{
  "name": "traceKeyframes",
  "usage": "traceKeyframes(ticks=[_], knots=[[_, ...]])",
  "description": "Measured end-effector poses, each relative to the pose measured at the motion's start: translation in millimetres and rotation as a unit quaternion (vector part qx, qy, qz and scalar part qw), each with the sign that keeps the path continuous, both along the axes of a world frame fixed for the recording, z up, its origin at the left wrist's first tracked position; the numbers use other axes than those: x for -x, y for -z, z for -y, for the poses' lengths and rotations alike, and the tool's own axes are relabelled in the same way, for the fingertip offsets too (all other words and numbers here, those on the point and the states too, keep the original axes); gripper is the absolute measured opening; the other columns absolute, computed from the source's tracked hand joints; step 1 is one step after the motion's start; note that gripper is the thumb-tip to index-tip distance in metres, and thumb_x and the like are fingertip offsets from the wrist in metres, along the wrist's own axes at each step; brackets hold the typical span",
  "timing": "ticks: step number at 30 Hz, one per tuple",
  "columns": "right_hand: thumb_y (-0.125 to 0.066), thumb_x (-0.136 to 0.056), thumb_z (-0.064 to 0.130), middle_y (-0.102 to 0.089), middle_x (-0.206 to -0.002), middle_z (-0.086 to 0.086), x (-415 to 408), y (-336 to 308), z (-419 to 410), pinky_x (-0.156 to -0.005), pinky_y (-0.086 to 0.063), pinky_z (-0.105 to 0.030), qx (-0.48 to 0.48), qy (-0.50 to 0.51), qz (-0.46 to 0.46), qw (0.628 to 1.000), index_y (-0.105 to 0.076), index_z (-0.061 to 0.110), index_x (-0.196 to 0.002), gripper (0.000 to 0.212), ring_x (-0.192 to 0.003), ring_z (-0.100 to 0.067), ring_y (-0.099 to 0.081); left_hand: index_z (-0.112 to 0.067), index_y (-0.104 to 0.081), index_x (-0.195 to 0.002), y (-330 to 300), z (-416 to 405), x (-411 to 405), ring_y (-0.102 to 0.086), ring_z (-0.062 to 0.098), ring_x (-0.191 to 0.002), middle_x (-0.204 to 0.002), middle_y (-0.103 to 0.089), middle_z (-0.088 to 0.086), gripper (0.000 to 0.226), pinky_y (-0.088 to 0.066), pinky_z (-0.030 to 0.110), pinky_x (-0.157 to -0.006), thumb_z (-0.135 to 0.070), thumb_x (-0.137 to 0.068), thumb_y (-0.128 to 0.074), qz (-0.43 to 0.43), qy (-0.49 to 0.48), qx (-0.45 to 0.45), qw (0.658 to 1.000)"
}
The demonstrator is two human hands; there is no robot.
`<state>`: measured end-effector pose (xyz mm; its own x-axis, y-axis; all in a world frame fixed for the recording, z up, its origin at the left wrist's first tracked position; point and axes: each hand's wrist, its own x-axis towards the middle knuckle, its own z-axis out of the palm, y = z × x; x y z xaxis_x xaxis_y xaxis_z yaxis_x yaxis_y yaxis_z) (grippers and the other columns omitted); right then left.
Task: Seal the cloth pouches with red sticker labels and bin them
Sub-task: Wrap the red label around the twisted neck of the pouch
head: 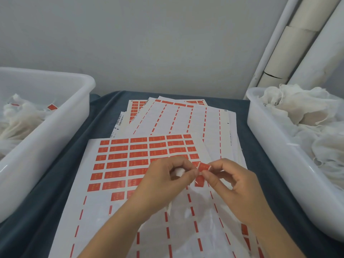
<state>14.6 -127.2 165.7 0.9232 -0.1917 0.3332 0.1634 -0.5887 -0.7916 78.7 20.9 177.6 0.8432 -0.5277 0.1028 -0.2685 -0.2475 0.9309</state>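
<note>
Two hands: you are working over the sticker sheet (130, 164) on the dark cloth
Left hand (163, 183): curling round a bunched white cloth pouch (179, 172), gripping its neck
Right hand (234, 181): pinching one red sticker label (203, 167) by its edge, bringing it beside the pouch
Handling: pouch is looking soft and light; label is thin, likely curling, so you are holding only a corner
Bins: left bin (61, 127) is holding labelled pouches, right bin (275, 146) unsealed ones
</note>
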Motion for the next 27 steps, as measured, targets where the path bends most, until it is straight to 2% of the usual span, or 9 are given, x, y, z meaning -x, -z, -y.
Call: traceKeyframes(ticks=[3,6,9,11,19,24,27], knots=[[-0.055,-0.072,0.046,-0.066,-0.095,0.027,-0.6,-4.5,-1.3,-0.081,-0.048,-0.007,-0.054,0.005,0.014,0.998,-0.059,0.04,-0.099,0.028,-0.095,0.005,-0.06,-0.033,-0.064,-0.062,-2.4,-1.1,-1.2,-0.057,-0.008,-0.073,-0.067,-0.063,-0.023,0.02,-0.041,0.0,-0.057,-0.024,-0.08,-0.066,-0.021,-0.018,0.03,0.999],[-0.056,-0.07,0.047,-0.055,-0.107,0.037,-1.6,-11.7,2.0,-0.073,-0.045,0.0,-0.133,0.036,-0.009,0.99,-0.043,0.049,-0.115,0.047,-0.097,0.012,-0.057,-0.031,-0.068,-0.059,-7.1,-2.6,-3.6,-0.058,-0.011,-0.071,-0.066,-0.065,-0.022,0.016,-0.043,0.006,-0.052,-0.032,-0.075,-0.067,-0.084,-0.051,0.072,0.993],[-0.06,-0.066,0.044,-0.062,-0.095,0.033,-1.0,-15.7,5.5,-0.063,-0.043,0.001,-0.173,0.026,-0.037,0.984,-0.056,0.041,-0.106,0.041,-0.088,0.007,-0.061,-0.031,-0.069,-0.061,-11.0,-2.5,-2.4,-0.059,-0.009,-0.068,-0.063,-0.065,-0.019,0.016,-0.038,0.016,-0.063,-0.045,-0.06,-0.061,-0.126,-0.052,0.102,0.985],[-0.062,-0.064,0.04,-0.064,-0.087,0.033,-0.5,-15.5,1.5,-0.059,-0.043,0.001,-0.178,0.01,-0.06,0.982,-0.061,0.036,-0.095,0.031,-0.081,0.006,-0.063,-0.029,-0.069,-0.059,-11.1,-1.2,-0.2,-0.058,-0.008,-0.065,-0.061,-0.064,-0.017,0.02,-0.037,0.017,-0.064,-0.046,-0.057,-0.06,-0.131,-0.048,0.104,0.985],[-0.062,-0.062,0.037,-0.068,-0.065,0.018,-0.6,-11.7,-0.6,-0.055,-0.043,0.0,-0.2,0.028,-0.057,0.978,-0.066,0.026,-0.076,0.017,-0.065,-0.001,-0.064,-0.035,-0.067,-0.057,-5.1,1.7,1.7,-0.058,-0.007,-0.066,-0.06,-0.062,-0.018,0.019,-0.039,0.016,-0.066,-0.032,-0.076,-0.067,-0.115,-0.03,0.078,0.99],[-0.061,-0.063,0.039,-0.065,-0.061,0.021,-0.9,-10.5,0.1,-0.054,-0.042,0.001,-0.193,0.049,-0.048,0.979,-0.066,0.023,-0.074,0.02,-0.064,0.003,-0.062,-0.037,-0.065,-0.054,-2.3,2.0,2.3,-0.058,-0.006,-0.068,-0.062,-0.062,-0.018,0.024,-0.044,0.005,-0.057,-0.031,-0.078,-0.066,-0.064,-0.023,0.053,0.996],[-0.06,-0.063,0.039,-0.065,-0.061,0.023,-0.1,-11.0,1.0,-0.054,-0.042,0.001,-0.194,0.063,-0.04,0.978,-0.066,0.023,-0.076,0.022,-0.065,0.006,-0.061,-0.035,-0.064,-0.055,-3.1,2.5,3.2,-0.057,-0.009,-0.07,-0.062,-0.063,-0.023,0.024,-0.039,-0.003,-0.061,-0.03,-0.078,-0.066,-0.023,-0.01,0.032,0.999]])
